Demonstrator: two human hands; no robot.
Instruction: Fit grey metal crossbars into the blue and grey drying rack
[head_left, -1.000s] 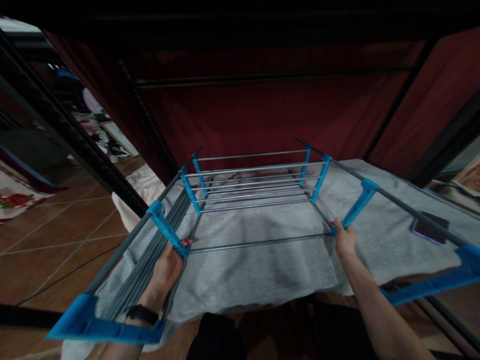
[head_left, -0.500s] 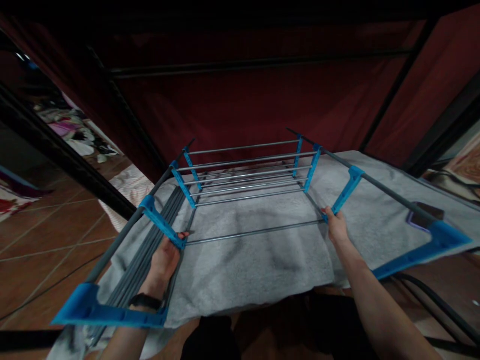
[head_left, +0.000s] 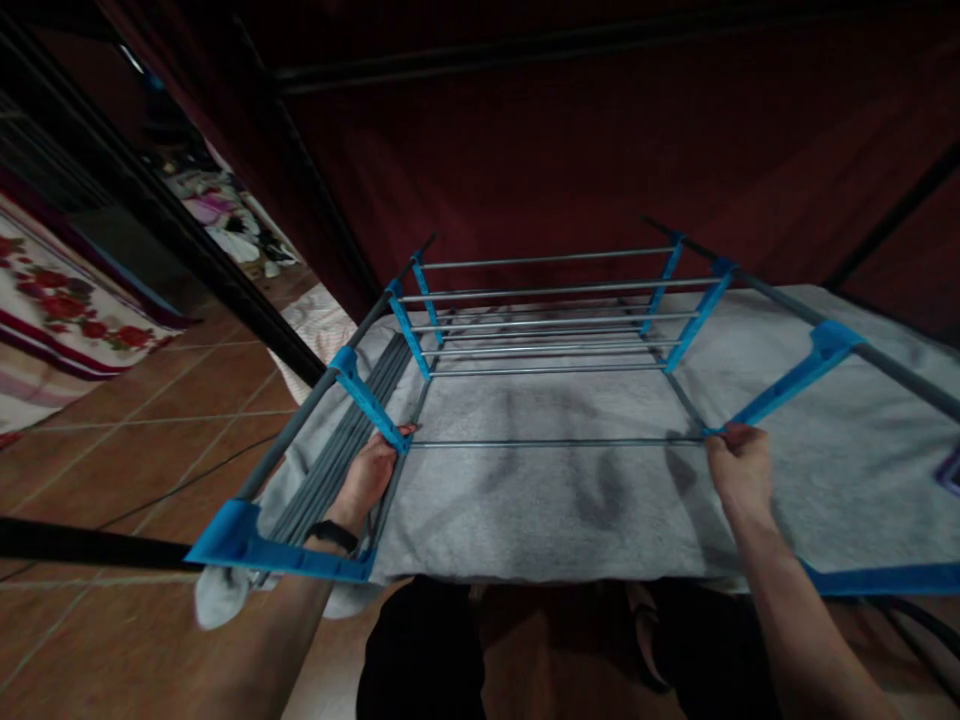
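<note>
A rack frame of grey metal tubes (head_left: 555,442) and blue plastic brackets lies on a grey cloth (head_left: 525,520). My left hand (head_left: 369,475) is closed around the lower end of a left blue bracket (head_left: 366,396), where a cross tube meets it. My right hand (head_left: 741,465) grips the lower end of the matching right blue bracket (head_left: 787,385); its fingertips are partly hidden. Between both hands runs that single cross tube. Farther back, several rungs (head_left: 547,293) join two pairs of upright brackets. Beside my left hand lies a bundle of loose grey tubes (head_left: 341,445).
A dark red curtain (head_left: 600,170) hangs behind the cloth. A black metal post (head_left: 202,235) slants across the left, over brown floor tiles (head_left: 217,390). Another dark bar (head_left: 90,543) crosses at lower left. A dark, purple-edged object (head_left: 951,472) lies at the right edge.
The view has shifted, so the rack appears farther right. My right hand has changed its hold at the bracket's lower end, and the bracket leans farther outward. My left hand keeps its place.
</note>
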